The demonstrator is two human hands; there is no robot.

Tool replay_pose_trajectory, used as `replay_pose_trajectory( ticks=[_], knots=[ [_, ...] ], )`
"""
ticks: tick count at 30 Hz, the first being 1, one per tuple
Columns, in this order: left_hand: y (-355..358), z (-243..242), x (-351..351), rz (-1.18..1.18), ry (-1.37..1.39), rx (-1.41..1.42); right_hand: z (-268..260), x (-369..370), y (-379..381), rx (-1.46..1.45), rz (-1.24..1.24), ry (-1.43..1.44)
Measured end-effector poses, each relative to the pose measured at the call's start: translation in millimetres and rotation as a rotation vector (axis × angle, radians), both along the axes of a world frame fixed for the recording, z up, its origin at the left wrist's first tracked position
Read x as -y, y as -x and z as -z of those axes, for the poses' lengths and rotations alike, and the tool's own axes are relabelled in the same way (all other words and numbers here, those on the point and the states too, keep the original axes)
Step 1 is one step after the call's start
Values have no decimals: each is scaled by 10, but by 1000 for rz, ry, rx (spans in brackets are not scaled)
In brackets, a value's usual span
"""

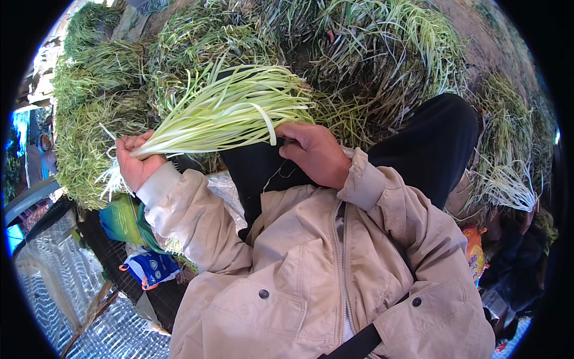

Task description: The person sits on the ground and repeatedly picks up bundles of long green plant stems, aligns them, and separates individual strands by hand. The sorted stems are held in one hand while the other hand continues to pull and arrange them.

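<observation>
My left hand (140,159) is closed round the pale stem ends of a bunch of long, flat yellow-green leaves (224,112), which look like garlic chives. White ends (114,179) stick out below that fist. The leaves fan out to the right above my dark-trousered lap. At their lower right edge is my right hand (316,155), its fingers bent beside a curled leaf (264,116). Whether those fingers pinch any leaf cannot be made out. Both arms wear beige jacket sleeves with cuffs.
Heaps of similar leaves (381,58) cover the ground ahead, with more piles (103,103) at left. At right, another person's hand (529,217) is at the white ends of a bunch (506,184). A blue packet (154,269) and an orange packet (474,253) lie beside me.
</observation>
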State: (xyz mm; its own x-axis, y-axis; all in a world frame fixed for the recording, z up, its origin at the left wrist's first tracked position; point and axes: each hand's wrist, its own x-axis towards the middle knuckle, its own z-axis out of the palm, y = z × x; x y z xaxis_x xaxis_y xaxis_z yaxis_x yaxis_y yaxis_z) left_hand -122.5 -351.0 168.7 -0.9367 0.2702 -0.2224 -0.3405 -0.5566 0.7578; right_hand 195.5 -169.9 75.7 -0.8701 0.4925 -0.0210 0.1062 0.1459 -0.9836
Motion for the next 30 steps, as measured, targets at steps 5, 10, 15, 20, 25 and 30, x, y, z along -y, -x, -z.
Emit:
replay_pose_trajectory(
  ticks=[5,10,15,20,25,30],
  knots=[
    [9,16,1,20,-5,5,-103,58,178,75,9,-249],
    [-41,4,-16,-13,7,24,-166,156,390,99,31,-395],
    [-55,-2,14,-60,16,74,-157,154,404,65,-56,-390],
    [50,158,212,51,-24,198,-128,157,352,14,-57,-213],
    [191,249,377,82,-63,223,303,-6,60,199,-43,-276],
    [319,195,683,41,-22,182,718,-536,-700,501,-82,-244]
  ],
)
